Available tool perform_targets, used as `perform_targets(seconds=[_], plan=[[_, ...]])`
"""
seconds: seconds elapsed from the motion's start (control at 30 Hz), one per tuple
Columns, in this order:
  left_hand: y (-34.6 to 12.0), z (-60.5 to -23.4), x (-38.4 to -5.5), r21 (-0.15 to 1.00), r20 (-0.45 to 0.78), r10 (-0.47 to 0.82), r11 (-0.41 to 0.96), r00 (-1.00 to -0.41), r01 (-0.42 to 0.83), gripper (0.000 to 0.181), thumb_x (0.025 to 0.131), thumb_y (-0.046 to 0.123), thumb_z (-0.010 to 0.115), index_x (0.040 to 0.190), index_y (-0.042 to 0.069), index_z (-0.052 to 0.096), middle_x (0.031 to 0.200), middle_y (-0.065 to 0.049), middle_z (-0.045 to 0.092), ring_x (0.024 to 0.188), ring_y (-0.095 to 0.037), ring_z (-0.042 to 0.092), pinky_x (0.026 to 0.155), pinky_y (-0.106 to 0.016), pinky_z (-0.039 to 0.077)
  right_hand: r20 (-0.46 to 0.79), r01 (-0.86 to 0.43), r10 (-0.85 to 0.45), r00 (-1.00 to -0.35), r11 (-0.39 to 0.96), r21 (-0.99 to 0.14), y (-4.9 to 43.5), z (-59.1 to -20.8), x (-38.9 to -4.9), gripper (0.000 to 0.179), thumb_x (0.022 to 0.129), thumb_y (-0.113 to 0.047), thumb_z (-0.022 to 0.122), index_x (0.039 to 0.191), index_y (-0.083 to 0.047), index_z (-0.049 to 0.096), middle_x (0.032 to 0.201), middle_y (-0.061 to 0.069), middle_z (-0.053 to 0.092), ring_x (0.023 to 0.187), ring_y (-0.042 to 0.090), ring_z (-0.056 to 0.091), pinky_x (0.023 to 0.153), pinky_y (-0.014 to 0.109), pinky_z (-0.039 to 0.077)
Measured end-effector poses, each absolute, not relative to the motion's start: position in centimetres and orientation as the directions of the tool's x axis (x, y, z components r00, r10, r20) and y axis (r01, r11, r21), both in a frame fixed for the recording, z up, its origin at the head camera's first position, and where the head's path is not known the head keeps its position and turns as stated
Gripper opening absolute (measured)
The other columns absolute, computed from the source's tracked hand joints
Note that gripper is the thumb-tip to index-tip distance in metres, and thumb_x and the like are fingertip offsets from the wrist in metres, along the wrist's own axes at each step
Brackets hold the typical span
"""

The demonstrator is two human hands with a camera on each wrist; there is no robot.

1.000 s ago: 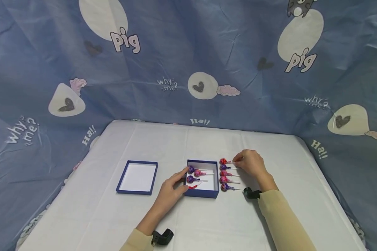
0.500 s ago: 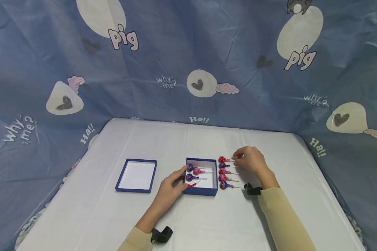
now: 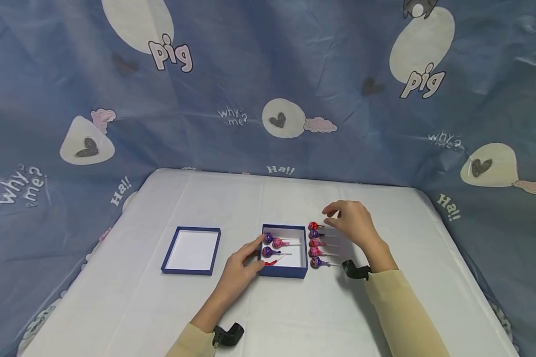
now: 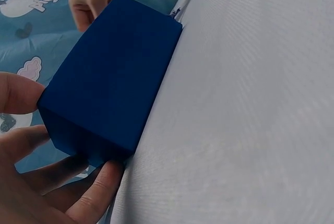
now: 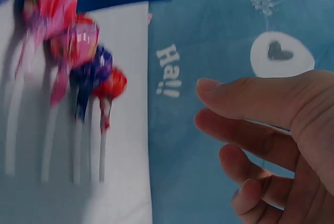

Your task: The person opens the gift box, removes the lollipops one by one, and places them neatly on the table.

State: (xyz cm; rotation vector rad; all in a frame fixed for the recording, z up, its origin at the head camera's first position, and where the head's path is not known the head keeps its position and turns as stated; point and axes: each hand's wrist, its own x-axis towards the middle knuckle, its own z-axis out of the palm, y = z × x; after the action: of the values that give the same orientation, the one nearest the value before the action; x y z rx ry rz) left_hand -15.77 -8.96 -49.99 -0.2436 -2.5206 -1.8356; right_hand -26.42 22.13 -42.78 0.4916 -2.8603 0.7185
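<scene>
An open blue box [image 3: 283, 272] with a white inside holds several wrapped lollipops, among them a pink one [image 3: 279, 243] and a purple one [image 3: 268, 252]. My left hand [image 3: 238, 270] holds the box at its left side, thumb at the near corner and fingers along the wall [image 4: 99, 187]. A column of lollipops lies just right of the box, the red lollipop [image 3: 313, 225] farthest back. Above that red one's stick is my right hand [image 3: 353, 220], thumb and fingers apart and nothing between them. In the right wrist view the red lollipop [image 5: 112, 82] lies beside the fingertips.
The blue-edged lid [image 3: 192, 250] lies inside up to the left of the box. White cloth covers the table [image 3: 290, 317], and a blue printed curtain [image 3: 232, 59] hangs behind it.
My right hand has let go of the red lollipop's stick and lifted slightly up and away from it. The left hand stays at the box.
</scene>
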Motion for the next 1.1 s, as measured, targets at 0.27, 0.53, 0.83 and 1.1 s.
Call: perform_targets(seconds=[0.27, 0.53, 0.83, 1.1], plan=[[-8.9, -49.8, -15.6, 0.949, 0.095, 0.110, 0.290, -0.989, 0.123, 0.064, 0.087, 0.007, 0.067, 0.147, 0.026, 0.054, 0.146, 0.000, 0.054, 0.135, -0.023, 0.049, 0.116, -0.043, 0.033, 0.261, -0.419, -0.338, -0.905, 0.816, -0.399, 19.7, -42.1, -25.0, 0.016, 0.083, -0.017, 0.082, 0.098, -0.019, 0.081, 0.088, -0.007, 0.073, 0.078, 0.017, 0.062, 0.066, 0.038, 0.050], [-8.9, -49.7, -15.7, 0.949, 0.083, 0.107, 0.296, -0.991, 0.112, 0.063, 0.087, 0.008, 0.067, 0.147, 0.024, 0.054, 0.146, 0.000, 0.054, 0.136, -0.023, 0.048, 0.116, -0.042, 0.032, 0.304, -0.484, -0.389, -0.869, 0.796, -0.363, 17.9, -41.8, -23.9, 0.017, 0.081, -0.016, 0.084, 0.097, -0.020, 0.081, 0.091, -0.008, 0.074, 0.079, 0.016, 0.062, 0.064, 0.035, 0.049], [-8.8, -50.0, -15.8, 0.945, 0.088, 0.106, 0.305, -0.990, 0.117, 0.063, 0.088, 0.010, 0.067, 0.147, 0.026, 0.055, 0.146, 0.001, 0.054, 0.136, -0.022, 0.048, 0.116, -0.041, 0.032, 0.284, -0.557, -0.480, -0.830, 0.734, -0.387, 15.4, -41.9, -22.4, 0.017, 0.082, -0.016, 0.084, 0.099, -0.019, 0.081, 0.090, -0.008, 0.073, 0.080, 0.017, 0.064, 0.066, 0.031, 0.049], [-9.0, -50.0, -15.9, 0.943, 0.091, 0.116, 0.310, -0.989, 0.123, 0.063, 0.088, 0.010, 0.068, 0.147, 0.024, 0.054, 0.146, 0.002, 0.054, 0.135, -0.021, 0.049, 0.116, -0.044, 0.033, 0.271, -0.656, -0.598, -0.754, 0.658, -0.371, 13.2, -43.3, -21.8, 0.020, 0.080, -0.013, 0.085, 0.098, -0.020, 0.081, 0.091, -0.010, 0.074, 0.086, 0.014, 0.067, 0.072, 0.031, 0.053]])
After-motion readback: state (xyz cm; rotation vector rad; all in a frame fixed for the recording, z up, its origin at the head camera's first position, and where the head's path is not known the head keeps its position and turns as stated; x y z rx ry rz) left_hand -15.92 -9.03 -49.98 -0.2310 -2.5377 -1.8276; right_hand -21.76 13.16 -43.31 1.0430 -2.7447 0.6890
